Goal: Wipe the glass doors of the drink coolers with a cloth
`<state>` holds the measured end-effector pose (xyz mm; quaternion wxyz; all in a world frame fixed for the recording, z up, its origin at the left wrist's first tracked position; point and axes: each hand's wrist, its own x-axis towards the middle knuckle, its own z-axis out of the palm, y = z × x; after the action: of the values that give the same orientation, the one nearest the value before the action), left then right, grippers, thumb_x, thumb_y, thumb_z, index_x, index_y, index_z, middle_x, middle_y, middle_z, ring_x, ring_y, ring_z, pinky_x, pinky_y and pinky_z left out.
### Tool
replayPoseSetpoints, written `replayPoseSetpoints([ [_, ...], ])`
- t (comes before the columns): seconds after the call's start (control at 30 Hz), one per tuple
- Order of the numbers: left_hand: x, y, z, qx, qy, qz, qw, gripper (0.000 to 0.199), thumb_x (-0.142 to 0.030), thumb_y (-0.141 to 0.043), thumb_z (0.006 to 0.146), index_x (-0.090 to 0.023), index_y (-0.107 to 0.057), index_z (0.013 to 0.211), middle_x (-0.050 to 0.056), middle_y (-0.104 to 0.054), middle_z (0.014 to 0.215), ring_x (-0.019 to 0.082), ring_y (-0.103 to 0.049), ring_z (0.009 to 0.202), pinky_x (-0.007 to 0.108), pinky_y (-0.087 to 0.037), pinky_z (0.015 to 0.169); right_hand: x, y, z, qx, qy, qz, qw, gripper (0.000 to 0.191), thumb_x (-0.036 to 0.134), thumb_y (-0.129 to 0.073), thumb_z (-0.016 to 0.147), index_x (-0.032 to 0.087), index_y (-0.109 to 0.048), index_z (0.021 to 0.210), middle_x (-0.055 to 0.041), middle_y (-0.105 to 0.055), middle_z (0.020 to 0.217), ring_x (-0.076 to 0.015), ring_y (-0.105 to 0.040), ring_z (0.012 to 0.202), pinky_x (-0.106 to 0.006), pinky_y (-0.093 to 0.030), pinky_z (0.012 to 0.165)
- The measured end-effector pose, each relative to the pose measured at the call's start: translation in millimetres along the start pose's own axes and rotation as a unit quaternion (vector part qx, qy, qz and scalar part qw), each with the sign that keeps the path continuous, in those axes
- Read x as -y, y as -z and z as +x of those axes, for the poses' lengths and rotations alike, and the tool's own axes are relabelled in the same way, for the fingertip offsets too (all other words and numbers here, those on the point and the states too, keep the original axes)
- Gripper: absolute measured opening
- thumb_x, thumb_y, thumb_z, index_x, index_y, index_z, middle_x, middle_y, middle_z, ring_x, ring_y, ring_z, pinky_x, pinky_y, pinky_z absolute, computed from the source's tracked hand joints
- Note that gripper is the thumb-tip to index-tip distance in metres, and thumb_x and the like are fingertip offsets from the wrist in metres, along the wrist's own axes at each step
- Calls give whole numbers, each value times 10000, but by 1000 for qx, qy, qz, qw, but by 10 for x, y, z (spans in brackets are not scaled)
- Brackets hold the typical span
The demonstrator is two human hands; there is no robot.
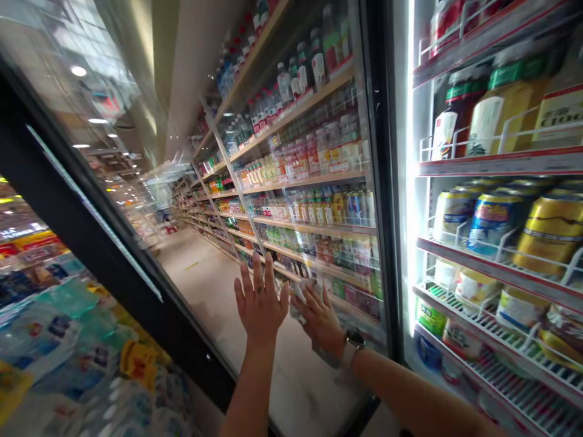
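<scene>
Two hands in view, both bare, both at the lower middle of one glass door pane (291,182) of a refrigerated cabinet. The pane sits in a black door frame (109,255).

The left hand (260,300) is open, five fingers spread upward, and is raised to the pane without gripping anything. The right hand (320,320) is also open, fingers extended, and lies flat over one crumpled white cloth (298,300), pressing it to the glass rather than clenching it. The cloth is between the two hands, touching the left hand's thumb side. One wristwatch (353,347) with a round metal case and pale strap is on the right wrist.

Right of the door, the cabinet interior holds at least four red-edged shelves (501,162) with white wire front rails. Two large bottles (501,115) with green labels stand on one shelf. Three metal cans (494,221), gold and blue, stand in front on the shelf below.

Through the glass, long wooden shelving (296,182) carrying many plastic bottles runs along an aisle. At lower left, beyond the frame, are multiple plastic-wrapped packs of bottled water (59,340); the count cannot be determined.
</scene>
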<state>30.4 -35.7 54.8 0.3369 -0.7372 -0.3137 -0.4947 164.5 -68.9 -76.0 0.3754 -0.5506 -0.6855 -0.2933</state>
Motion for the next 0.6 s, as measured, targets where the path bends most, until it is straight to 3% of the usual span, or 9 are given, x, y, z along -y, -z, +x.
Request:
replayPoseSetpoints([
  [0.17,-31,19,6,5,10,-19,1000,644,-461,-468,975,-260,-251,1547,80,-310,1590,288,-200,1506,502,-138,1235,-101,563,1101,-99,-53,21,993,699,175,-405,903,210,-215,1575,-85,-199,1649,-297,-117,1524,-611,-124,1210],
  [0.27,-47,20,5,-8,12,-7,1000,598,-405,-444,993,-266,-256,1542,71,-323,1583,269,-204,1506,495,-153,1233,-86,732,1383,-128,-63,21,990,708,160,-376,902,205,-182,1582,-74,-181,1653,-289,-107,1526,-598,-100,1218],
  [0.37,-60,9,-8,-17,19,-3,1000,563,-326,-432,1001,-284,-262,1536,57,-326,1578,253,-212,1504,498,-168,1229,-38,575,1151,-122,-57,21,991,690,195,-393,908,223,-214,1574,-87,-227,1639,-306,-154,1516,-617,-116,1208],
  [0.5,-85,10,-16,-19,16,2,1000,574,-314,-463,990,-291,-276,1532,51,-323,1579,252,-200,1507,488,-166,1230,68,96,370,-102,-40,20,994,666,204,-431,869,210,-331,1527,-129,-358,1574,-342,-242,1480,-666,-220,1155],
  [0.6,-104,28,-10,-20,14,12,1000,607,-295,-494,979,-282,-262,1539,51,-305,1585,242,-159,1515,459,-137,1238,139,-113,-82,-91,-28,21,995,642,187,-454,824,179,-436,1466,-154,-451,1501,-346,-304,1448,-650,-279,1133],
])
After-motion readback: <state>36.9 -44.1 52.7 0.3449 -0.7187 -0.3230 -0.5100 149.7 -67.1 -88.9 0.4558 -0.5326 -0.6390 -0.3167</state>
